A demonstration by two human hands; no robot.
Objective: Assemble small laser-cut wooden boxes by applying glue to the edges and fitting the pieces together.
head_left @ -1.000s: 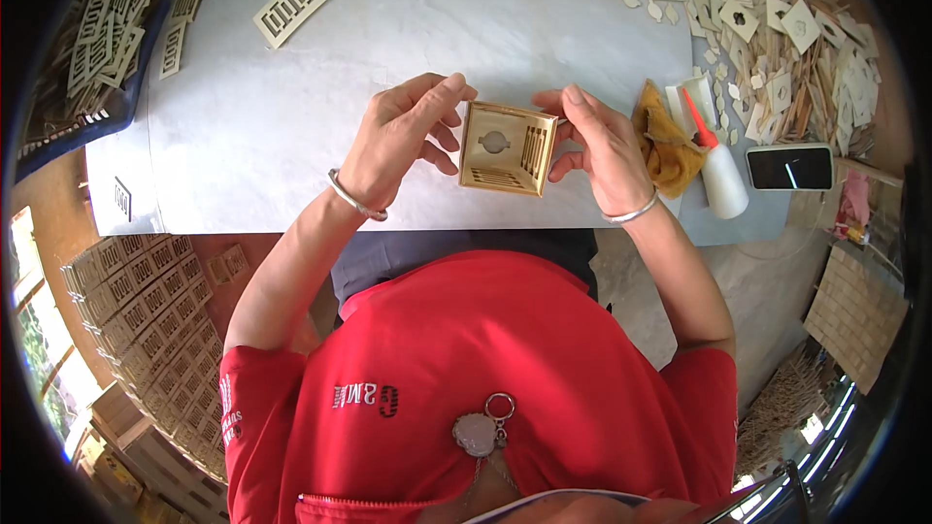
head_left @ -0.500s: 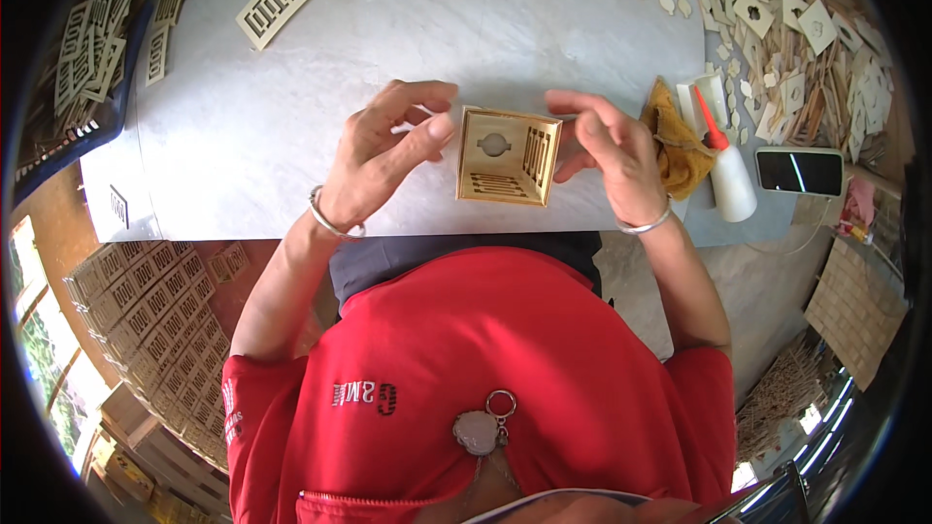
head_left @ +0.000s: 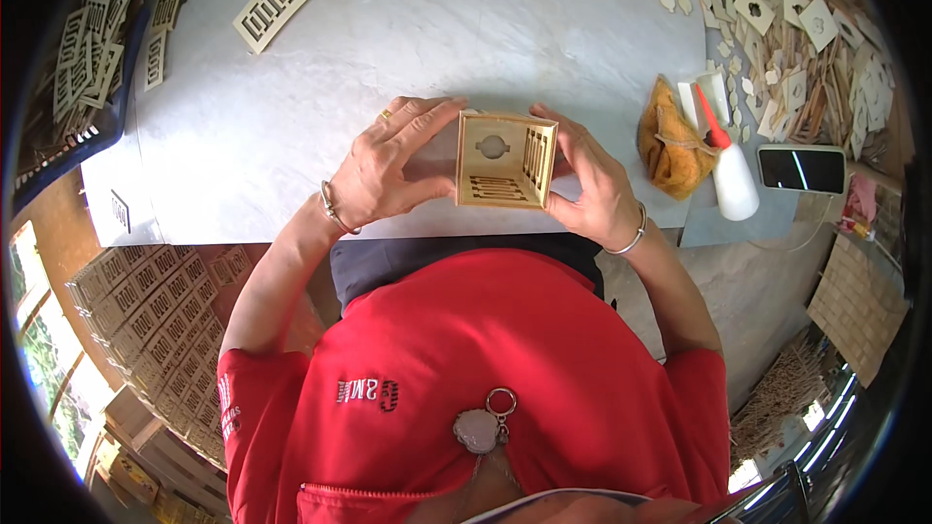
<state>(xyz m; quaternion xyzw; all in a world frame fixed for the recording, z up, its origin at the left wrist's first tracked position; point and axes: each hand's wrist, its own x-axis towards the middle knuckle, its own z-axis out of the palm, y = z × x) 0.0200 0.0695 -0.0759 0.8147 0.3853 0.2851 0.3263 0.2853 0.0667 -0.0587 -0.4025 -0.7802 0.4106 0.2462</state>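
A small open-topped wooden box (head_left: 492, 163) stands on the table between my hands, its inside showing. Slotted cutouts pierce two of its panels, and another has a round hole with small side notches. My left hand (head_left: 395, 155) grips the box's left side, fingertips at the far corner and thumb at the near one. On the opposite side my right hand (head_left: 592, 178) holds it the same way, fingers along the right wall and thumb low at the near corner. Parts of the fingers on the outer walls are hidden.
At right lie an orange-brown cloth (head_left: 675, 150), a white glue bottle (head_left: 735, 184) with a red nozzle, a phone (head_left: 802, 170) and a heap of wooden pieces (head_left: 815, 29). A slotted panel (head_left: 271, 11) lies far left, near a dark crate (head_left: 92, 49) of similar panels.
Both hands, apart from the box half a second ago, have closed in on its two sides and now touch it. The box has barely shifted.
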